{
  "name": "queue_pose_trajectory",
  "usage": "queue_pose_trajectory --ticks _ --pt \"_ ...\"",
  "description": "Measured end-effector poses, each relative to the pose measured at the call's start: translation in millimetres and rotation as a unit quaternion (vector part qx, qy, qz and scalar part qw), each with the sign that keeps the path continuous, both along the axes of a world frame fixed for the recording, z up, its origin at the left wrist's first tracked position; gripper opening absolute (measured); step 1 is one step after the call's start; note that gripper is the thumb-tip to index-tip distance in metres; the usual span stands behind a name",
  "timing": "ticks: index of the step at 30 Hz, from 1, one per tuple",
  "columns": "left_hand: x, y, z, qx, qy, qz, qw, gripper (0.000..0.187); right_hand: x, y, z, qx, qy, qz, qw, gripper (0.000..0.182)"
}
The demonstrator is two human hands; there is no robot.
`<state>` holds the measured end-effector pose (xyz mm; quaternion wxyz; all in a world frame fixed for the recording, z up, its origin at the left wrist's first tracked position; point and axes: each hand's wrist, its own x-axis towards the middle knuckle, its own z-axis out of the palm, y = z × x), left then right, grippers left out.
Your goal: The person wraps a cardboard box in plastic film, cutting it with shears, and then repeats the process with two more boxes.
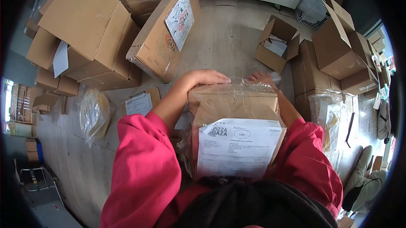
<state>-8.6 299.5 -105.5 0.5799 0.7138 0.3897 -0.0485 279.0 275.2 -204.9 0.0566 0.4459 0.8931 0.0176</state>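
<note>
while the wrapped box (237, 108) is between the person's arms, the left hand (209, 77) lies at its far edge, fingers together, and the right hand (260, 77) is near the far right corner, blurred. whether either one clamps the box, i cannot tell. printed paper (239, 149) covers its near side.

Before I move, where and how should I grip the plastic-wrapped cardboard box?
I'd grip the box by opposite walls, left hand from left, right hand from right: it's blocky, loose clear plastic lines the far edge, and a printed sheet covers the near part.
</note>
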Motion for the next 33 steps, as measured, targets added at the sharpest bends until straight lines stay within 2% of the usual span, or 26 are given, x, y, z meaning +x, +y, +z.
queue_pose_trajectory --ticks 1,3,7,9,13,16,18,19,21,22,23,24,25,26,27,29,33 --pt "1.7 -0.6 0.9 -0.002 -0.002 0.002 1.000 0.056 11.7 -4.2 -5.4 -0.002 -0.002 0.002 1.000 0.042" --pt "10.2 -2.2 1.7 0.001 0.001 -0.019 1.000 0.055 34.1 -17.8 -11.9 -0.001 0.022 -0.077 0.997 0.040" --pt "40.8 8.0 4.3 -0.036 0.035 -0.072 0.996 0.056 45.9 -18.2 -15.2 0.052 0.049 -0.079 0.994 0.039" --pt "46.0 12.4 2.4 -0.051 0.018 -0.083 0.995 0.056 47.0 -19.4 -4.9 -0.003 0.075 -0.102 0.992 0.038" --pt "48.8 17.8 -6.6 -0.044 0.023 -0.041 0.998 0.054 67.5 -34.8 -10.9 -0.008 0.106 -0.122 0.987 0.039" --pt "54.3 22.2 -11.3 -0.033 -0.027 -0.082 0.996 0.052 70.8 -32.9 -13.5 -0.019 0.119 -0.149 0.982 0.040" --pt "64.9 21.3 -8.0 -0.093 -0.052 -0.084 0.991 0.050 70.3 -31.5 -6.4 -0.056 0.107 -0.183 0.976 0.041" --pt "67.0 25.1 -5.4 -0.081 -0.018 -0.082 0.993 0.049 65.2 -29.7 0.9 -0.077 0.109 -0.183 0.974 0.044" --pt "66.8 35.9 -16.9 -0.120 -0.019 -0.105 0.987 0.052 55.0 -28.5 -3.7 -0.056 0.083 -0.165 0.981 0.047" --pt "64.4 37.8 -22.2 -0.118 -0.022 -0.123 0.985 0.052 51.9 -32.8 -12.2 0.046 0.065 -0.136 0.988 0.048" --pt "58.3 36.6 -23.3 -0.143 -0.038 -0.096 0.984 0.051 49.8 -34.0 -20.7 0.148 0.045 -0.103 0.983 0.049" --pt "55.4 34.6 -21.5 -0.168 -0.052 -0.065 0.982 0.051 50.2 -31.5 -24.6 0.151 0.042 -0.115 0.981 0.049" --pt "56.4 31.5 -21.8 -0.168 -0.051 -0.074 0.982 0.051 51.4 -27.2 -28.6 0.136 0.054 -0.077 0.986 0.048" --pt "56.9 27.9 -19.0 -0.097 -0.025 -0.080 0.992 0.054 50.5 -19.0 -30.8 0.120 0.066 -0.035 0.990 0.048" --pt "56.0 27.5 -17.1 -0.026 0.001 -0.081 0.996 0.056 44.0 -7.1 -22.7 0.121 0.067 -0.036 0.990 0.048" --pt "51.1 23.5 -18.7 -0.015 0.000 -0.099 0.995 0.056 29.2 7.9 1.8 -0.061 0.028 -0.048 0.997 0.047" --pt "43.5 16.7 -3.0 -0.003 0.004 -0.100 0.995 0.055 18.3 33.3 8.0 -0.078 0.001 -0.015 0.997 0.045"
